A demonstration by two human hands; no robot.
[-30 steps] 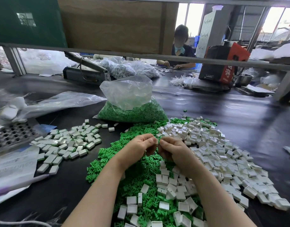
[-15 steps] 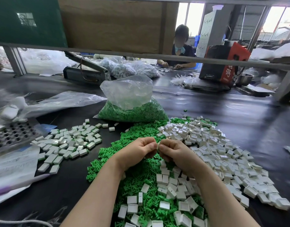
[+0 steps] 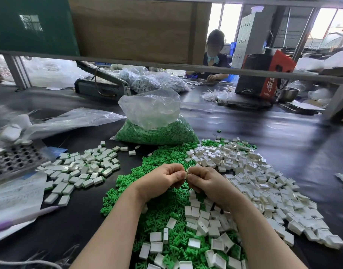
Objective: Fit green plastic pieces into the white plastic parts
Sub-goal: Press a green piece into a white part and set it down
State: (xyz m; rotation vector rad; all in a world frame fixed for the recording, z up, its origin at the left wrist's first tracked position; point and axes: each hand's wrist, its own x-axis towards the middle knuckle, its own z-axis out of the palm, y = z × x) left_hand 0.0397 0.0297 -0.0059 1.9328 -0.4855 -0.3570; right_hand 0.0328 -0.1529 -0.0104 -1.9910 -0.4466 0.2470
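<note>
My left hand (image 3: 163, 180) and my right hand (image 3: 207, 181) meet fingertip to fingertip above the middle of the table. Together they pinch a small white plastic part (image 3: 186, 172); only a sliver of it shows between the fingers. Any green piece in it is hidden. Under my hands lies a heap of loose green plastic pieces (image 3: 163, 210). A wide spread of empty white parts (image 3: 254, 183) covers the table to the right and front. At the left sits a separate group of white parts with green showing in them (image 3: 79, 169).
A clear bag of green pieces (image 3: 155, 123) stands behind the heap. A perforated metal tray (image 3: 11, 162), papers and plastic sheeting lie at the left. Across the black table (image 3: 283, 142) another person works, next to a red-and-black box (image 3: 263, 78) and a metal bowl.
Both hands have stayed pressed together over the heap, sinking slightly toward me. The fingers shifted a little around the small part.
</note>
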